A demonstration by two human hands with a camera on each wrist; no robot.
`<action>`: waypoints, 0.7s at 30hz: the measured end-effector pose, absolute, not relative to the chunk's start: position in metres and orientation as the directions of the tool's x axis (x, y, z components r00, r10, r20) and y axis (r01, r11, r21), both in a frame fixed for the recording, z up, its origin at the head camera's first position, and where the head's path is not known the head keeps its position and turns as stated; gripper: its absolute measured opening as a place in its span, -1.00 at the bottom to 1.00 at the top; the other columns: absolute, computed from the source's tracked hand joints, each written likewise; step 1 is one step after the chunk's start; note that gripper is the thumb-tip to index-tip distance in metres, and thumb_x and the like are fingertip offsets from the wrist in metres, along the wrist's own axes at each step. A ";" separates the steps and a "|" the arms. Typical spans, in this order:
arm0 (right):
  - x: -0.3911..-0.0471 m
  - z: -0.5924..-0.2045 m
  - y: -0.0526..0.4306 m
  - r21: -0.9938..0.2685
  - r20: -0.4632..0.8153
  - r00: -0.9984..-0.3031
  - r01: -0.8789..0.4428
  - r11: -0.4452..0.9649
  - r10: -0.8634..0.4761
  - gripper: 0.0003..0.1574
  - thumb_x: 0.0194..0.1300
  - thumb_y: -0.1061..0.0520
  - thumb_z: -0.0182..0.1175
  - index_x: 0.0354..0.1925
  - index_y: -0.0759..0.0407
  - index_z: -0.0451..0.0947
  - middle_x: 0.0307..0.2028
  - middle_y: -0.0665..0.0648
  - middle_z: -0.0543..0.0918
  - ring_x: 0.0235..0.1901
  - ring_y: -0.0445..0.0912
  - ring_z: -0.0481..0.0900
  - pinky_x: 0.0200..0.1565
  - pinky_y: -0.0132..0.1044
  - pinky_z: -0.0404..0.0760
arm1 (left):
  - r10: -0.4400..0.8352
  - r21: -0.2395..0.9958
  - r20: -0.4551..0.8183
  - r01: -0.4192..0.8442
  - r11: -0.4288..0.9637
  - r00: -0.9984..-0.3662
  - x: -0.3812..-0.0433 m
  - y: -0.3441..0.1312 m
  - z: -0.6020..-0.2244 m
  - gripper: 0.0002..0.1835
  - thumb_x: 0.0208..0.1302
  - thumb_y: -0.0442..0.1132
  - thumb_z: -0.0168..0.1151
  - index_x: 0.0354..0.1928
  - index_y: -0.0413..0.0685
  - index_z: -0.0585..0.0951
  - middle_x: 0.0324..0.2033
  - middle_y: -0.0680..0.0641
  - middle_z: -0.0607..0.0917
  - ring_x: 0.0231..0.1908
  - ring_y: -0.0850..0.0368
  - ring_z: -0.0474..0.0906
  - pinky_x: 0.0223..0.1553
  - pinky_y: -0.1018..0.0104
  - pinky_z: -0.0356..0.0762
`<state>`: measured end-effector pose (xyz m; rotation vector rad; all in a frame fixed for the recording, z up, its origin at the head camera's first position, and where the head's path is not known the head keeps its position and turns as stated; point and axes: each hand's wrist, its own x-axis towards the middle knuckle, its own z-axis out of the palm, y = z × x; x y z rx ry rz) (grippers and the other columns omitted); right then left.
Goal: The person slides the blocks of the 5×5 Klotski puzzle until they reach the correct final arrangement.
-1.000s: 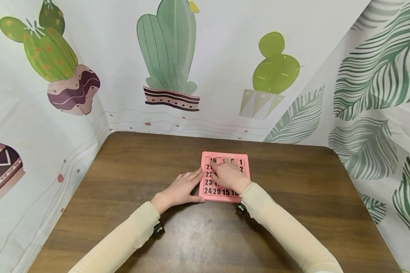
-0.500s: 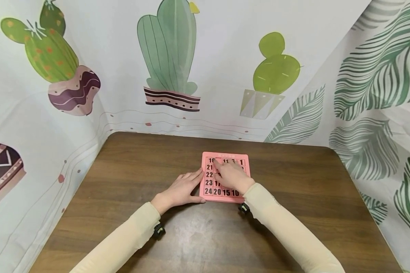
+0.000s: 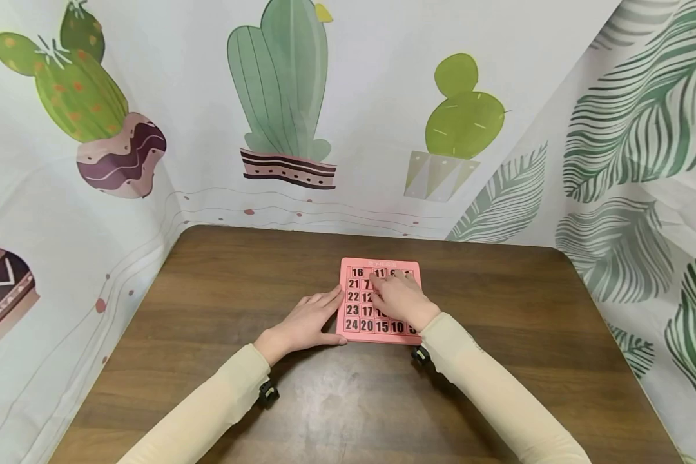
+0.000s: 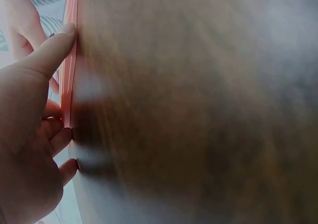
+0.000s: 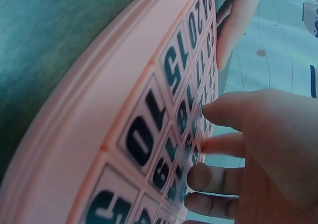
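A pink number slide puzzle point(image 3: 377, 336) with black-numbered tiles lies flat on the table. In the head view my left hand point(image 3: 304, 324) braces its left side, fingers stretched along the edge and thumb at the near corner. The left wrist view shows that thumb point(image 4: 63, 37) against the puzzle's pink side. My right hand point(image 3: 405, 299) is over the upper right tiles, fingertips right at the numbers and covering several. The tile 16 point(image 3: 357, 272) sits in the top left, with a gap between it and tile 11 point(image 3: 379, 273). Tile 10 point(image 5: 144, 132) shows large in the right wrist view.
The brown wooden table point(image 3: 255, 264) stretches around the puzzle on all sides. A white cloth backdrop point(image 3: 377, 96) printed with cacti and leaves rises behind the table's far edge. A small black device point(image 3: 269, 392) is strapped at the left wrist; another point(image 3: 421, 355) is at the right.
Tile 16 has slid left toward the top left corner. My right hand has shifted right, uncovering tiles 7 and 12. The left hand stays at the puzzle's edge.
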<state>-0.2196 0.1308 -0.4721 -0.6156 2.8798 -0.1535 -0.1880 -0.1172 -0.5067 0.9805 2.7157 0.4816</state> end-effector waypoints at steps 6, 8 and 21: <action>-0.220 -0.472 0.125 -0.130 -0.160 -0.892 -0.405 0.905 -0.423 -0.32 0.58 -0.08 0.08 0.50 0.19 0.40 0.21 0.33 0.67 0.29 0.30 0.52 0.36 0.27 0.37 | 0.644 0.387 -0.101 0.566 0.727 -0.758 -0.187 -0.118 -0.505 0.11 0.30 0.31 0.35 0.63 -0.22 0.12 0.63 -0.16 0.09 0.54 -0.13 0.17 0.46 -0.18 0.17; -0.220 -0.471 0.125 -0.131 -0.166 -0.891 -0.405 0.905 -0.422 -0.31 0.58 -0.08 0.07 0.51 0.20 0.38 0.25 0.33 0.65 0.30 0.30 0.51 0.37 0.27 0.36 | 0.645 0.384 -0.101 0.569 0.727 -0.757 -0.187 -0.118 -0.506 0.11 0.31 0.32 0.34 0.63 -0.22 0.12 0.64 -0.16 0.09 0.54 -0.12 0.17 0.46 -0.17 0.18; -0.220 -0.469 0.134 -0.112 -0.155 -0.926 -0.330 0.937 -0.344 -0.27 0.56 -0.10 0.08 0.43 0.36 0.41 0.23 0.36 0.65 0.19 0.26 0.55 0.28 0.23 0.43 | 0.657 0.370 -0.088 0.588 0.719 -0.749 -0.190 -0.118 -0.510 0.11 0.31 0.32 0.33 0.62 -0.25 0.12 0.63 -0.18 0.08 0.54 -0.14 0.18 0.46 -0.18 0.18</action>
